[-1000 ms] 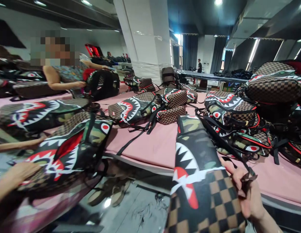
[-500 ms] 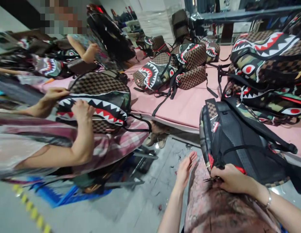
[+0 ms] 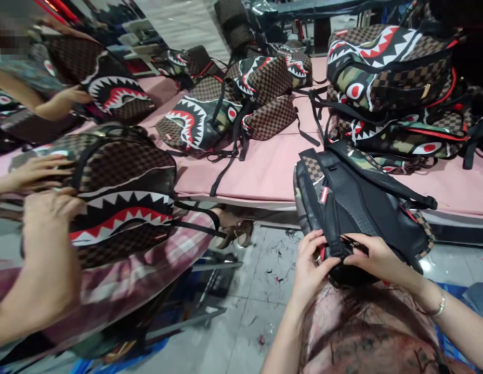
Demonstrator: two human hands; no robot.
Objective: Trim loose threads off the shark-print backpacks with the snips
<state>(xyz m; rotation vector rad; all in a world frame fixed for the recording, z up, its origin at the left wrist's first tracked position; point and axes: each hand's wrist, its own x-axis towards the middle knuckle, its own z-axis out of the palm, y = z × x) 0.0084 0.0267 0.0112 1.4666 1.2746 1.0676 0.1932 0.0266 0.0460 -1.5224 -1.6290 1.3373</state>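
Observation:
A backpack (image 3: 366, 202) rests on my lap against the table edge, its black padded back facing up. My left hand (image 3: 313, 259) pinches the black shoulder strap (image 3: 334, 234) at the near end of the backpack. My right hand (image 3: 377, 257) is at the same spot, fingers curled around small dark metal thread snips (image 3: 355, 244) that are mostly hidden. The fingertips of both hands nearly meet at the strap's lower end. A checkered patch and a small red-and-white label (image 3: 324, 195) show on the straps.
Shark-mouth backpacks are stacked (image 3: 389, 72) at the right of the pink table (image 3: 264, 171); several more lie mid-table. At left, a co-worker's hands (image 3: 50, 208) handle another backpack (image 3: 124, 208) on a plaid-covered lap. Another person's hand (image 3: 75, 96) holds one behind. Thread scraps litter the tiled floor.
My left hand, free and open before, has moved right and taken hold of the strap. My right hand has shifted up along the strap. The camera view has turned right.

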